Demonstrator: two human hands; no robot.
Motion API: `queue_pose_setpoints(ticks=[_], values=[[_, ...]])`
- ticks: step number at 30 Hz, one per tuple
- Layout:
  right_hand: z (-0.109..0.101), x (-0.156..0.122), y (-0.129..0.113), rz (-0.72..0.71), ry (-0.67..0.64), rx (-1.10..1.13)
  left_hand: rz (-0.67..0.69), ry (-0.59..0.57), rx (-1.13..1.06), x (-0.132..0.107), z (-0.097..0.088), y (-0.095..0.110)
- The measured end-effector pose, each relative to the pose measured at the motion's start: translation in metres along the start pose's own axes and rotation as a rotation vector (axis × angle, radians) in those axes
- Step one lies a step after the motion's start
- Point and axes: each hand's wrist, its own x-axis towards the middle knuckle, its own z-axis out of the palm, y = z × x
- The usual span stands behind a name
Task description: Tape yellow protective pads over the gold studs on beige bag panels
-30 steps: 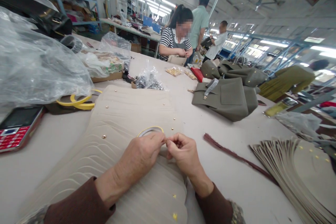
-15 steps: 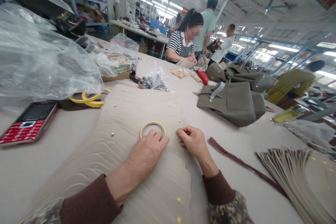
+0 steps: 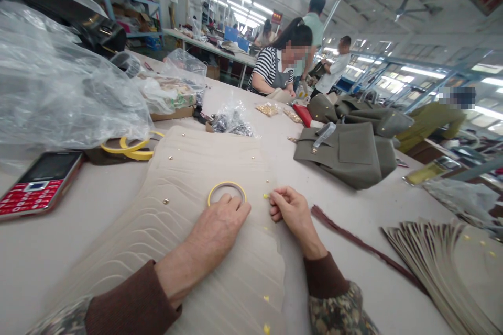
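Overlapping beige leather pieces (image 3: pixel 204 162) lie fanned out on the table in front of me, with small metal studs and yellow tape bits along them. My left hand (image 3: pixel 225 222) rests over the pieces, its fingers closed on the near side of a roll of yellow tape (image 3: pixel 227 184). At the right edge of the pieces, my right hand (image 3: pixel 290 209) pinches a small piece of yellow tape (image 3: pixel 266 196) between thumb and forefinger. Further down that edge sit more tape bits (image 3: pixel 266 328).
To the left are a red phone (image 3: pixel 35 183), more yellow tape rolls (image 3: pixel 137 154) and plastic wrap (image 3: pixel 70 84). At right lie a grey-green bag (image 3: pixel 341 152), a dark red strip (image 3: pixel 365 246) and fanned pieces (image 3: pixel 440 267). A person in stripes (image 3: pixel 271 70) sits across the table.
My right thumb and forefinger have drawn back slightly to the right, so more of the yellow tape bit shows. The left hand stays on the roll. The seated person leans lower.
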Motion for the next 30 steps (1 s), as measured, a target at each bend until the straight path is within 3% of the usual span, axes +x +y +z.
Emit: queue_pose_setpoints(ticks=[2,8,11,13,16,18,22,25,30], values=[[0.0,-0.003,0.002,-0.044,-0.017,-0.039,0.005,0.006,-0.002,0.0,0.0,-0.001],[0.009,-0.001,-0.003,-0.297,0.08,-0.431,0.064,0.061,-0.012,-0.001,0.002,-0.004],[0.007,-0.001,-0.009,-0.382,0.04,-0.546,0.085,0.077,-0.029,-0.002,0.003,-0.006],[-0.001,-0.003,-0.013,-0.342,-0.079,-0.554,0.09,0.078,-0.036,-0.004,0.003,-0.008],[-0.015,-0.008,-0.014,-0.163,-0.358,-0.425,0.081,0.052,-0.049,-0.007,0.002,-0.008],[-0.021,-0.01,-0.011,-0.062,-0.41,-0.261,0.06,0.019,-0.047,-0.008,-0.003,-0.006],[-0.021,-0.007,0.0,0.059,-0.2,-0.039,0.013,-0.029,0.008,-0.003,-0.025,-0.002],[-0.017,-0.004,0.003,0.02,-0.125,-0.114,-0.008,-0.044,0.102,0.012,-0.038,0.0],[-0.014,-0.003,0.0,-0.201,0.069,-0.355,0.024,-0.014,0.153,0.028,-0.019,-0.004]])
